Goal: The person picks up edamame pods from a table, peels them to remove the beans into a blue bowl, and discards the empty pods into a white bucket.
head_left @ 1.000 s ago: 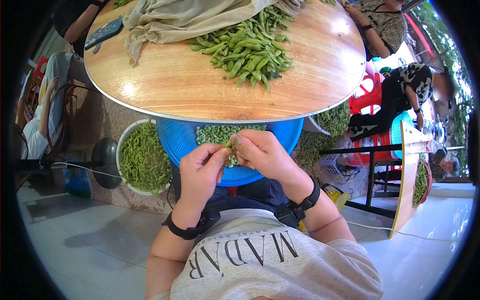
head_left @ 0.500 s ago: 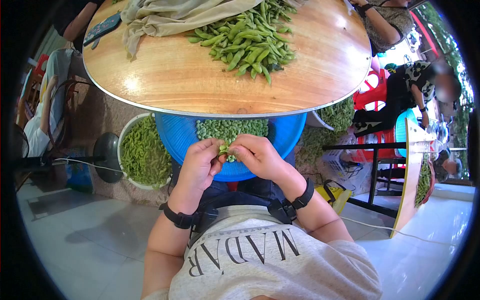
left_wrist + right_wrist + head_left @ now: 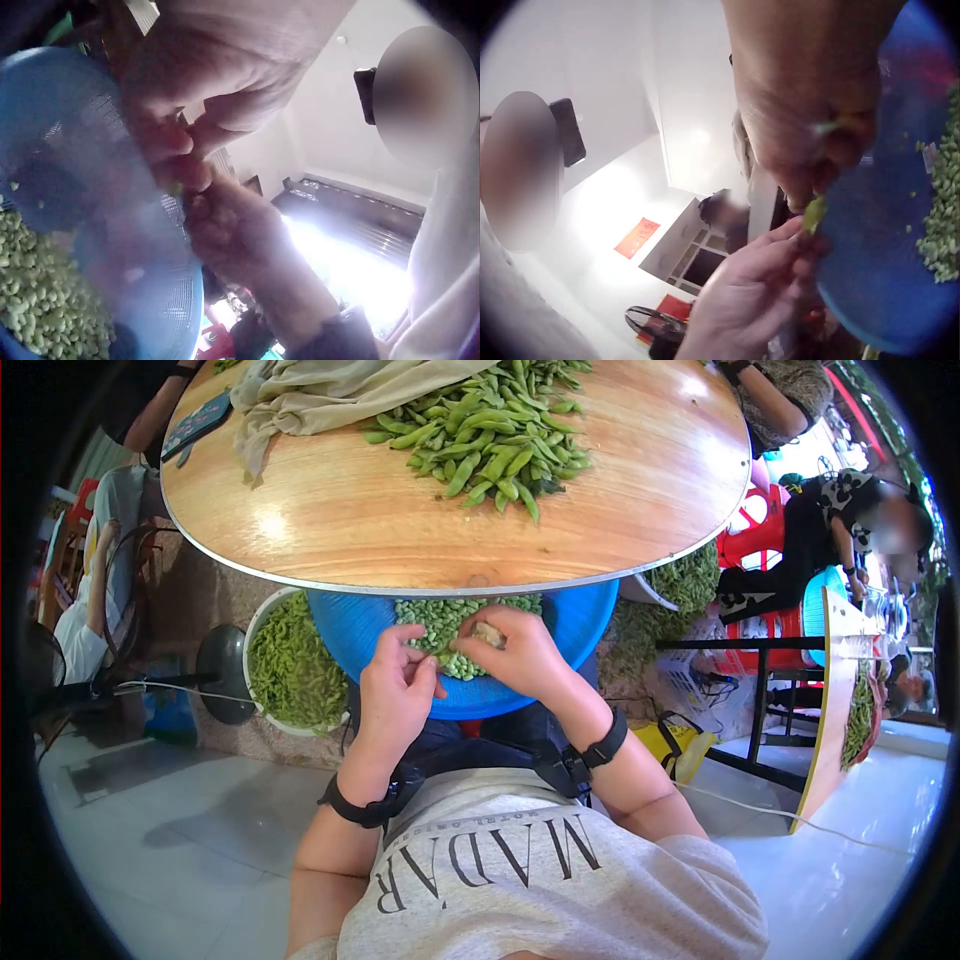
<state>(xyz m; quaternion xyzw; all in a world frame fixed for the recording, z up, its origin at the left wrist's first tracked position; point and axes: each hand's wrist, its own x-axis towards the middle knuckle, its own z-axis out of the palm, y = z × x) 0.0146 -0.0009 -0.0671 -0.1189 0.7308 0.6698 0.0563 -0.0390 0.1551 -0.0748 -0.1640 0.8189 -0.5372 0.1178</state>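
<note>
Over the blue basket, the left hand pinches a green soybean pod between thumb and fingers. Opposite it, the right hand has its fingers curled, with thumb and fingertip right at the pod's other end. A small pale green piece shows among the right hand's curled fingers in the right wrist view. Shelled green beans lie heaped in the basket below both hands. In the left wrist view the hands overlap and hide most of the pod.
A round wooden table stands just beyond the basket, bearing a pile of pods, a beige cloth and a phone. A white tub of pods stands at left. Other people sit around.
The hands were close together on an opened pod half a second ago. Now they are slightly farther apart, with the right hand's fingers raised and more curled.
</note>
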